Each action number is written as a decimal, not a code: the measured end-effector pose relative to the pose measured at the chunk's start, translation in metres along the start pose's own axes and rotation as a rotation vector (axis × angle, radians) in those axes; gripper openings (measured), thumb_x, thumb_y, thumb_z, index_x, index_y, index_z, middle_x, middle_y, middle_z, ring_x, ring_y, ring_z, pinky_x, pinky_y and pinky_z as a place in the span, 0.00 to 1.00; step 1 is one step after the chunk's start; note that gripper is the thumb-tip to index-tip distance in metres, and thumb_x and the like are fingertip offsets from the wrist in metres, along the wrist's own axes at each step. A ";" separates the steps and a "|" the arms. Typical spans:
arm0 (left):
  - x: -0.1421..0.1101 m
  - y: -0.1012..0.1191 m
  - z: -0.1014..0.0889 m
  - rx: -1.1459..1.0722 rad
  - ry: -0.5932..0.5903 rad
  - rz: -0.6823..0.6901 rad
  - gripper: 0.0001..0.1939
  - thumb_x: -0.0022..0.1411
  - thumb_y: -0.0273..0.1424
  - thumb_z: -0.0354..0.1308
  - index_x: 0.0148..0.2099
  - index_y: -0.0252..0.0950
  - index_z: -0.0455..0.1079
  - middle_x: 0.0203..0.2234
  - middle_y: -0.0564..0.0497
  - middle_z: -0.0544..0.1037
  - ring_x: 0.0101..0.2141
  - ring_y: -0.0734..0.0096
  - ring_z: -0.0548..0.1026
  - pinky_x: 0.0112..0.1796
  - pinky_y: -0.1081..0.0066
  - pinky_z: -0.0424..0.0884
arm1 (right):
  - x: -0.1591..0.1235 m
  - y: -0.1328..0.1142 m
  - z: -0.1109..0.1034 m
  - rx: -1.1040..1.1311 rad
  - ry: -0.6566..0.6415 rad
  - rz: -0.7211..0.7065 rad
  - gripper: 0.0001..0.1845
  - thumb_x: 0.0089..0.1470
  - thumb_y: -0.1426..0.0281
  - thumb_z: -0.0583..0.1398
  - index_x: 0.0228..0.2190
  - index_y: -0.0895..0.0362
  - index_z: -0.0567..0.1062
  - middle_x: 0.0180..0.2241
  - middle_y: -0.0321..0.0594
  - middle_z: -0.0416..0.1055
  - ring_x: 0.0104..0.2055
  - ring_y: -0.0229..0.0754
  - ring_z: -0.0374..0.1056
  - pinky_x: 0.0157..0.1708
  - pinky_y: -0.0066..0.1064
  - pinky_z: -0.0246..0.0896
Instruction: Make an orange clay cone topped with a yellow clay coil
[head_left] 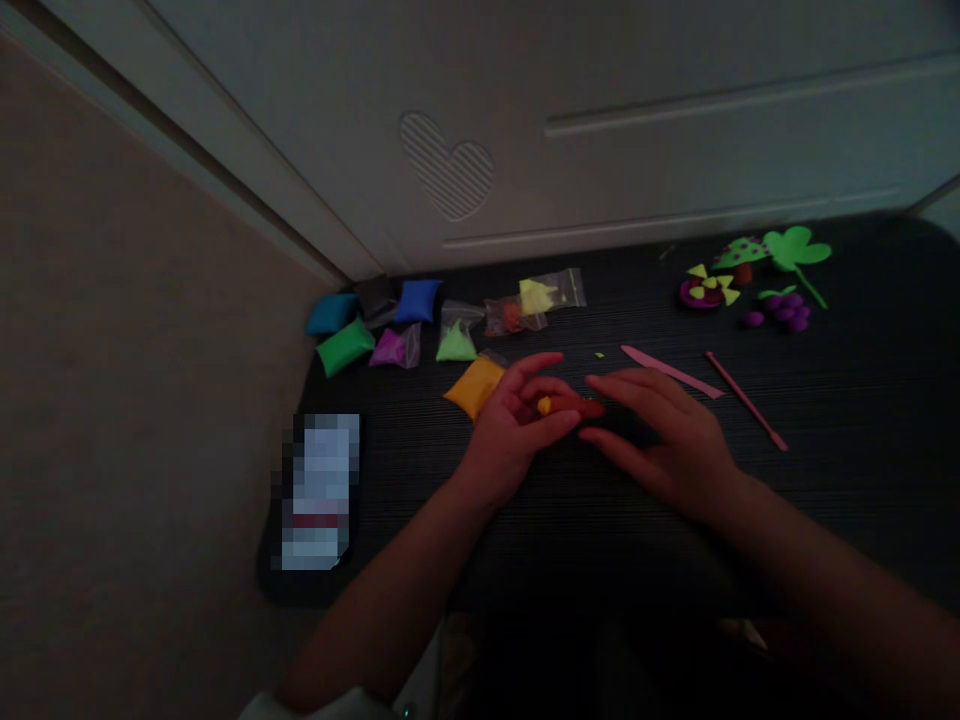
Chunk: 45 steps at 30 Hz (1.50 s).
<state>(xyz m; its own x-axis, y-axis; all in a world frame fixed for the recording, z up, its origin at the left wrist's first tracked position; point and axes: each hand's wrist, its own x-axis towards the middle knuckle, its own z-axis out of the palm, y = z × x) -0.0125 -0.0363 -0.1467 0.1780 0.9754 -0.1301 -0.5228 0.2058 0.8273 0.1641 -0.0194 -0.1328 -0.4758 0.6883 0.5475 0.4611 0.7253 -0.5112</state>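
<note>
My left hand [506, 430] is closed around a small reddish-orange clay piece [574, 405] with a yellow tip, which lies sideways between thumb and fingers. To its right, my right hand [679, 440] is open, its thumb and fingers apart close to the piece's red end. Whether they touch it I cannot tell. Just behind the left hand is a yellow clay packet [474, 385], partly covered by it. A pink modelling knife [671, 370] and a thin pink modelling stick [748, 402] rest beyond the right hand.
Several clay packets, among them a blue one [418, 300], line the back left of the dark table [600, 560]. Finished clay shapes, including purple grapes [791, 312] and a green clover [796, 248], stand back right. A phone [322, 490] lies front left; a white panel [675, 180] rises behind.
</note>
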 end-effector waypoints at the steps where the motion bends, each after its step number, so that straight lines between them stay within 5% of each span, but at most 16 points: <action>1: 0.000 0.000 -0.001 0.022 -0.005 0.012 0.27 0.49 0.20 0.65 0.50 0.45 0.67 0.33 0.58 0.76 0.35 0.76 0.76 0.38 0.75 0.69 | 0.001 0.000 -0.001 0.011 -0.004 0.021 0.19 0.51 0.70 0.63 0.45 0.61 0.71 0.39 0.48 0.74 0.42 0.44 0.70 0.42 0.36 0.68; 6: 0.001 -0.002 -0.002 0.061 -0.002 0.067 0.31 0.47 0.20 0.66 0.52 0.45 0.65 0.37 0.56 0.75 0.39 0.77 0.74 0.41 0.76 0.69 | 0.004 0.001 -0.001 0.034 -0.018 0.032 0.08 0.52 0.74 0.61 0.38 0.59 0.74 0.34 0.43 0.76 0.37 0.40 0.71 0.38 0.32 0.69; 32: 0.001 -0.004 0.000 0.096 -0.023 0.014 0.32 0.46 0.21 0.66 0.53 0.44 0.63 0.37 0.55 0.73 0.33 0.79 0.72 0.36 0.77 0.68 | -0.001 0.002 0.005 0.019 -0.038 -0.062 0.11 0.52 0.74 0.61 0.39 0.55 0.74 0.37 0.41 0.76 0.39 0.41 0.70 0.39 0.37 0.66; 45: 0.000 -0.002 -0.003 0.017 -0.053 -0.131 0.27 0.50 0.23 0.66 0.52 0.46 0.66 0.31 0.57 0.76 0.32 0.80 0.73 0.36 0.78 0.67 | -0.001 0.003 0.004 -0.001 -0.027 -0.042 0.15 0.53 0.73 0.61 0.44 0.54 0.73 0.39 0.42 0.75 0.40 0.41 0.70 0.39 0.36 0.67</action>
<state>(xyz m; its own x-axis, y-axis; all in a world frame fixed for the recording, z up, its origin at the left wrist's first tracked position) -0.0139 -0.0361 -0.1500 0.2875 0.9346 -0.2094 -0.4781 0.3295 0.8142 0.1625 -0.0182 -0.1374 -0.5144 0.6577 0.5503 0.4414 0.7533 -0.4876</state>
